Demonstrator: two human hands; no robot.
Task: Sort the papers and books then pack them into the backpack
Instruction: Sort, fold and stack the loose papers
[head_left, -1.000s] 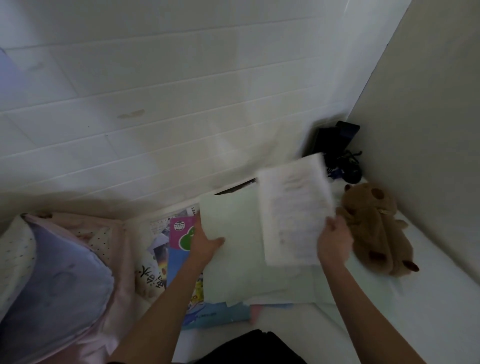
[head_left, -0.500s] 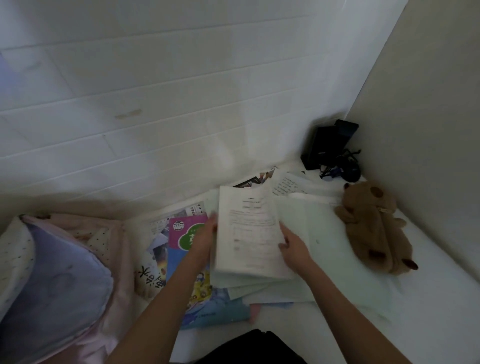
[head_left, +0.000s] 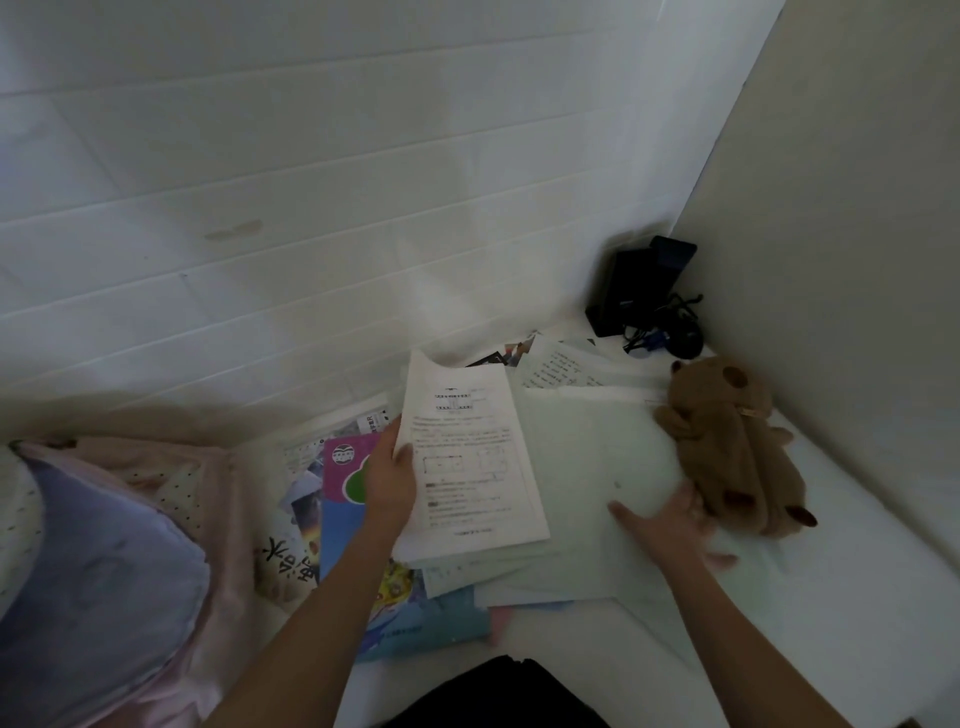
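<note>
On the bed, left hand (head_left: 390, 483) fingers clamped on printed papers (head_left: 470, 462), right hand (head_left: 670, 525) fingers spread flat on green sheet (head_left: 587, 467).

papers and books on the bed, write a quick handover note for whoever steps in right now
Left hand grips the left edge of the printed paper stack, which lies on the pale green sheets.
Right hand lies open and flat on the green sheets, beside the brown plush toy.
Colourful books lie under the left arm; more loose papers sit by the wall.
Done: some papers are stacked together.
Left: finish sorting, then pack everything. No backpack can be clearly made out in this view.
</note>
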